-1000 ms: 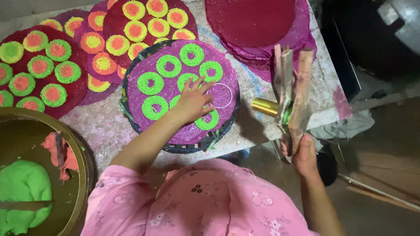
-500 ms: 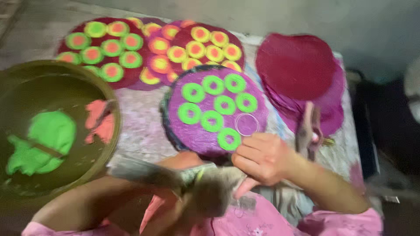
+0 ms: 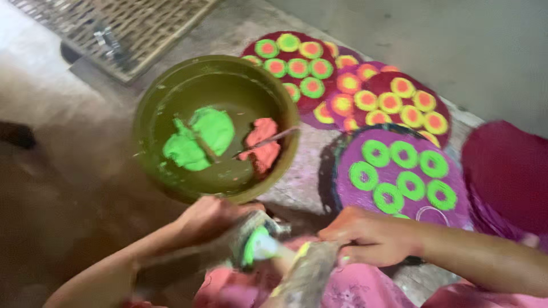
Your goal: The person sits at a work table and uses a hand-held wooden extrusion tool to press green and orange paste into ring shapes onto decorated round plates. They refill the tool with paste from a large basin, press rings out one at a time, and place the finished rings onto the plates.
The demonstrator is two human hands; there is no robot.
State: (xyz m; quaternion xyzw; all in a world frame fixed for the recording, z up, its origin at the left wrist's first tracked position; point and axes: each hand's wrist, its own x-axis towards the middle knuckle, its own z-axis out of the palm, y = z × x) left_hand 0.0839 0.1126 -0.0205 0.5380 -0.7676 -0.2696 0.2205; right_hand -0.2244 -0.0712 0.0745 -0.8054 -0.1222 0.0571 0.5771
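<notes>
Both hands, left hand [image 3: 208,219] and right hand [image 3: 365,236], have fingers clamped on the soft, probably slippery bag [image 3: 274,251], best held near its nozzle.

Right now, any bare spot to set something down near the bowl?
Bare floor lies left of the olive bowl, toward the woven mat. A narrow strip runs between the bowl and the purple disc. Crowded right of the bowl: the purple disc, ringed discs and maroon stack overlap. Left hand and right hand fill the near edge.
</notes>
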